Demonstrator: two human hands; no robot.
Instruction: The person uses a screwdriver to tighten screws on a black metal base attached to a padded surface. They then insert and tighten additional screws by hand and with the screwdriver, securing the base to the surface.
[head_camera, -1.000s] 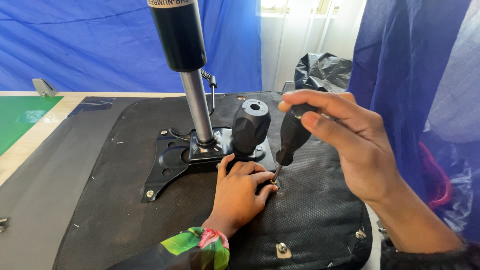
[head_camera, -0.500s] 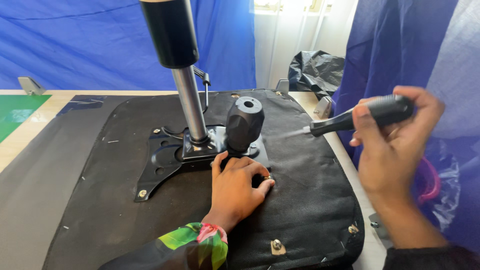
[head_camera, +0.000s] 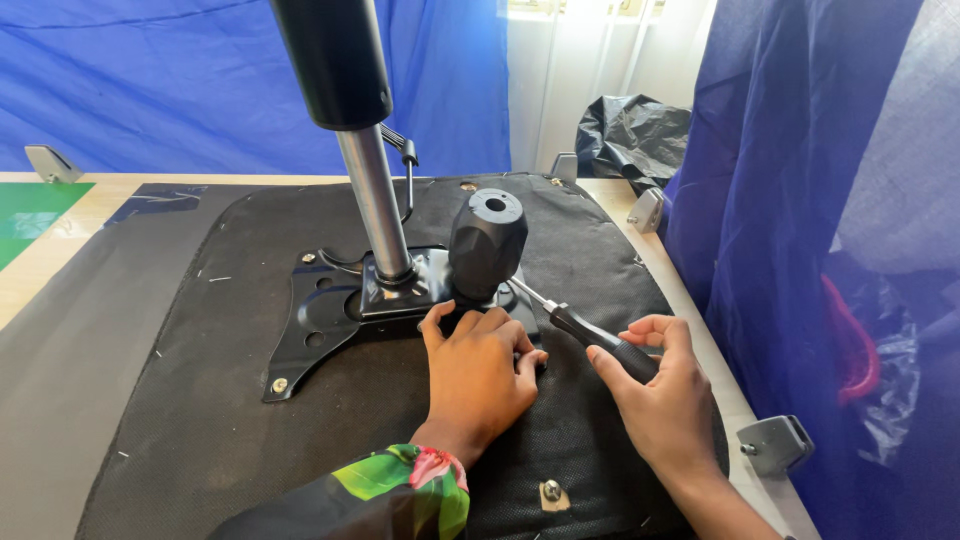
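An upturned chair seat (head_camera: 230, 440) covered in black fabric lies on the table. A black metal mounting plate (head_camera: 320, 320) with a gas-lift column (head_camera: 375, 205) standing up from it is fixed on the seat. A black round knob (head_camera: 487, 242) stands by the plate's right side. My left hand (head_camera: 478, 375) rests flat on the seat, fingertips touching the plate's near edge below the knob. My right hand (head_camera: 665, 400) grips the black handle of a screwdriver (head_camera: 585, 330), whose metal tip points at the plate's right edge near the knob base.
Blue fabric (head_camera: 800, 200) hangs close on the right, and a blue sheet (head_camera: 150, 90) covers the back. Metal brackets (head_camera: 775, 443) sit at the table's right edge. A black plastic bag (head_camera: 630, 135) lies at the far end. Green surface (head_camera: 30, 210) shows at the left.
My right hand lowered the screwdriver from up at the right and brought its tip down to the plate beside the knob. My left hand stayed on the seat.
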